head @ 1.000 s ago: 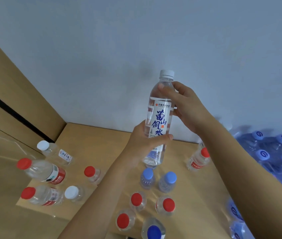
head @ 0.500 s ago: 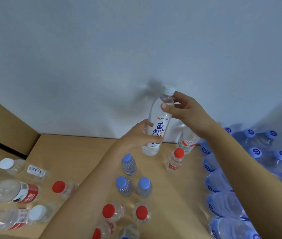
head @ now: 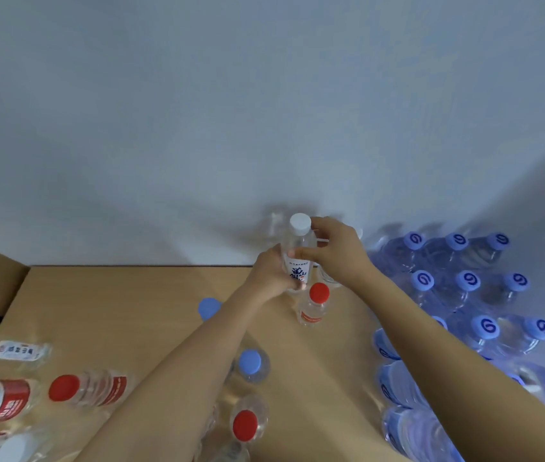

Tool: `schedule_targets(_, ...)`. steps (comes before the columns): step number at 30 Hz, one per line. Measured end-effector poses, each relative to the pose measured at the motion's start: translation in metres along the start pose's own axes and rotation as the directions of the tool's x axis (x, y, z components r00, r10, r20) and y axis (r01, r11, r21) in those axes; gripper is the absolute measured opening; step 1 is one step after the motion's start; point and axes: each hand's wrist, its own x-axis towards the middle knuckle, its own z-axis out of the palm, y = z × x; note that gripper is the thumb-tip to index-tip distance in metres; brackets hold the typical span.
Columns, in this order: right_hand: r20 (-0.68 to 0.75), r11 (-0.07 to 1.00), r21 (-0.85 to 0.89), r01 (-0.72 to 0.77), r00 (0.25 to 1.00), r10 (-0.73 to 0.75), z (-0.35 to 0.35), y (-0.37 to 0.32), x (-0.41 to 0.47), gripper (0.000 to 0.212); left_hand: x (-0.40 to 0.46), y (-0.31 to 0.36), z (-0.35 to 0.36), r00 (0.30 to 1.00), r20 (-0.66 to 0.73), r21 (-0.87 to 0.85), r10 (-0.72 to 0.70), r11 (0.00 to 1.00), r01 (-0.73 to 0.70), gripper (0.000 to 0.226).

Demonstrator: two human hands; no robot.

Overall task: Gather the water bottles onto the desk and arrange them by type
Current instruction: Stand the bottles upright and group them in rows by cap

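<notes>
Both hands grip a clear plastic white-capped bottle point(head: 297, 248), upright near the far edge of the wooden tabletop point(head: 124, 301), close to the pale wall point(head: 264, 111). The left hand point(head: 272, 275) curls round its labelled body; the right hand point(head: 334, 255) closes on its shoulder just below the round white cap. Whether its base touches the tabletop cannot be told.

Just in front stands a small red-capped bottle point(head: 312, 306), clear with a red label band. Behind the right hand another clear bottle point(head: 329, 278) is mostly hidden. Toward the right edge stands a dense block of blue-capped bottles point(head: 471, 288), tinted blue, each cap bearing a swirl mark. Under the left forearm are small light-blue-capped bottles point(head: 249, 361) and a red-capped one point(head: 246, 425). Near the left edge lie several bottles on their sides, among them a ribbed red-capped lying bottle point(head: 87, 390).
</notes>
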Motion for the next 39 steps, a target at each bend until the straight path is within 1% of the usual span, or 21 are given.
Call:
schedule_targets(3, -0.003, 0.999, -0.047, -0.017, 1.000, 0.017, 0.001, 0.007, -0.001, 0.045, 0.005, -0.005, 0.009, 1.000, -0.006, 0.003, -0.017, 1.000, 0.017, 0.062)
schedule_targets(5, -0.016, 0.997, -0.069, -0.030, 0.999, 0.029, 0.003, 0.009, -0.001, 0.038, 0.008, -0.007, 0.013, 1.000, -0.016, 0.021, -0.018, 1.000, 0.018, 0.066)
schedule_targets(7, -0.031, 0.994, -0.099, -0.055, 0.998, 0.053, 0.005, 0.010, 0.000, 0.033, 0.011, -0.009, 0.017, 0.999, -0.032, 0.030, -0.020, 0.999, 0.021, 0.064)
schedule_targets(10, -0.034, 0.984, -0.156, -0.088, 0.996, 0.083, 0.007, 0.012, 0.003, 0.034, 0.015, -0.012, 0.022, 0.998, -0.051, 0.045, -0.020, 0.999, 0.022, 0.062)
schedule_targets(16, -0.014, 0.963, -0.257, -0.077, 0.997, 0.077, 0.011, 0.017, 0.009, 0.035, 0.024, -0.017, 0.032, 0.996, -0.086, 0.044, -0.036, 0.998, 0.040, 0.066)
schedule_targets(21, -0.044, 0.932, -0.353, -0.079, 0.997, 0.068, 0.014, 0.018, 0.014, 0.036, 0.030, -0.015, 0.035, 0.994, -0.105, 0.063, -0.023, 0.998, 0.030, 0.056)
schedule_targets(24, -0.069, 0.903, -0.419, -0.093, 0.995, 0.070, 0.015, 0.017, 0.016, 0.036, 0.032, -0.010, 0.035, 0.994, -0.103, 0.144, 0.024, 0.989, -0.009, 0.054)
schedule_targets(26, -0.071, 0.890, -0.446, -0.098, 0.995, 0.074, 0.015, 0.016, 0.017, 0.038, 0.032, -0.008, 0.034, 0.994, -0.101, 0.170, 0.041, 0.985, -0.024, 0.055)
schedule_targets(31, -0.080, 0.837, -0.538, -0.100, 0.995, 0.067, 0.018, 0.010, 0.015, 0.044, 0.031, -0.009, 0.036, 0.995, -0.097, 0.142, -0.006, 0.990, 0.019, 0.038)
schedule_targets(34, -0.072, 0.817, -0.569, -0.096, 0.995, 0.067, 0.017, 0.007, 0.015, 0.045, 0.029, -0.008, 0.035, 0.996, -0.086, 0.136, -0.008, 0.991, 0.020, 0.043)
schedule_targets(37, -0.060, 0.807, -0.585, -0.078, 0.997, 0.053, 0.016, 0.004, 0.014, 0.044, 0.028, -0.006, 0.033, 1.000, -0.007, 0.170, -0.023, 0.985, 0.024, 0.051)
schedule_targets(39, -0.051, 0.810, -0.583, -0.064, 0.998, 0.042, 0.015, 0.001, 0.012, 0.041, 0.025, -0.006, 0.027, 0.999, 0.012, 0.181, -0.046, 0.983, 0.043, 0.055)
